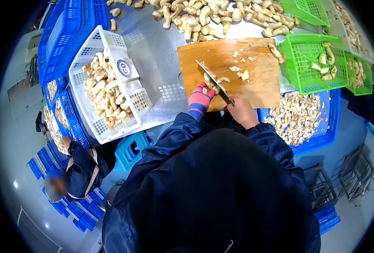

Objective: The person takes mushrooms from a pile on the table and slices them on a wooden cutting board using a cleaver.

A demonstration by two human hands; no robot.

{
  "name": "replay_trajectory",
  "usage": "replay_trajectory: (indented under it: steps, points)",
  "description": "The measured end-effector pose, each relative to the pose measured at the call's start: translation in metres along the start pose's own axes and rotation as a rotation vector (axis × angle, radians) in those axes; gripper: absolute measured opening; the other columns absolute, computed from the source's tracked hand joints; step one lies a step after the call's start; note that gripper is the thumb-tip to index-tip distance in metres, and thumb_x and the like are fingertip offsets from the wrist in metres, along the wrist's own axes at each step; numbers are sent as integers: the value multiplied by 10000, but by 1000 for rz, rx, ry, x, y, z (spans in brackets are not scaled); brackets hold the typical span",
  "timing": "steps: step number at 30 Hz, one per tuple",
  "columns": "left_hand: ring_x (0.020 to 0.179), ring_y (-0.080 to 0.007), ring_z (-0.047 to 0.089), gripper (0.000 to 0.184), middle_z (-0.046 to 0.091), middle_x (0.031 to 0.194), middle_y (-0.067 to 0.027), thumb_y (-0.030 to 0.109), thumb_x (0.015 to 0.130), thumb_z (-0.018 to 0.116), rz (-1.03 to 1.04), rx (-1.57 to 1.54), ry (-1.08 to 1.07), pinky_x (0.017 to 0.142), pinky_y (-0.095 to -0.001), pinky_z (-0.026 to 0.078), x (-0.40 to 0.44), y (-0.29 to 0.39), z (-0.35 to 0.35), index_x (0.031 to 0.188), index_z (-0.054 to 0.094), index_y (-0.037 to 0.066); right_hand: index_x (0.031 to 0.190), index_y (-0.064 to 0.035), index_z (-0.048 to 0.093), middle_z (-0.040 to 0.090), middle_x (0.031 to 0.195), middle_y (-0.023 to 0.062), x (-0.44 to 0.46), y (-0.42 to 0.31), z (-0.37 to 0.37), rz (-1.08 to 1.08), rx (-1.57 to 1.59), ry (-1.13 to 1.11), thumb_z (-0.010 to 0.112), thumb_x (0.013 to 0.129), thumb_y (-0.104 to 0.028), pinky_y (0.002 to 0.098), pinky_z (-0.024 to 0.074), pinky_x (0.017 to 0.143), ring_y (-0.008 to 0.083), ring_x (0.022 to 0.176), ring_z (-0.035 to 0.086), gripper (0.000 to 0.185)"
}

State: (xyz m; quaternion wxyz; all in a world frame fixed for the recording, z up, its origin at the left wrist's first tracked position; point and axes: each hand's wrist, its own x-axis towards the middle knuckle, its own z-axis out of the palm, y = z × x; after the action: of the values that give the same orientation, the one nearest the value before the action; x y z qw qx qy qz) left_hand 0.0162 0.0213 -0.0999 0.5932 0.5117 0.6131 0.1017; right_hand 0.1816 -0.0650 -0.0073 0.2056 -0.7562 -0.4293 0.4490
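My left hand (201, 100), in a pink and blue striped glove, is closed around a mushroom (210, 83) on the wooden cutting board (263, 95). My right hand (242, 111) is bare and grips the handle of a knife (214, 80), whose blade slants up and left against the mushroom. Beside the blade lies a pale mushroom piece (223, 79). Several cut bits (242, 75) are scattered farther right on the board. At the board's upper right edge rests another mushroom (276, 53).
A white basket (132, 86) of mushrooms stands left. Whole mushrooms (208, 17) are heaped behind the board. A green basket (294, 40) holding a few pieces is at right, above a blue crate (332, 122) of cut pieces. Another person (83, 173) is at lower left near a blue stool (130, 149).
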Motion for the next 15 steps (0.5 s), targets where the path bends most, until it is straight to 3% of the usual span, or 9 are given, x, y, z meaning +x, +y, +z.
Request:
replay_trajectory:
  steps: [2,5,7,10,15]
  points:
    - [494,-124,529,436,594,686,-61,150,720,682,-136,-7,6,435,-258,425,-18,45,-3,1096,493,35,887,2,609,591,772,254,2,-6,-3,1,-45,-17,531,718,-141,440,458,717,406,767,571,234]
    - [485,-128,530,395,585,676,-65,155,717,681,-207,-143,52,435,-255,430,-15,50,2,1049,502,36,895,0,613,593,768,255,4,-10,-13,40,-30,-60,538,722,-147,448,459,716,405,761,574,239]
    - [483,-138,531,394,573,667,-68,136,714,688,-203,-157,81,424,-262,431,-12,51,4,1036,482,41,891,2,618,595,765,252,6,-3,-15,48,40,-76,540,723,-149,451,460,714,404,758,576,238]
    - [478,-144,529,402,572,679,-73,120,712,693,-189,-199,107,415,-269,431,-11,55,8,1036,468,43,866,12,621,591,758,257,2,1,-9,49,-40,119,531,722,-144,450,456,709,405,763,575,231]
    - [508,-146,540,365,573,698,-76,115,729,685,-196,-164,112,422,-269,435,-9,57,11,1015,467,50,858,21,621,586,751,263,-13,-8,-23,45,54,70,519,722,-135,446,453,703,408,763,574,231]
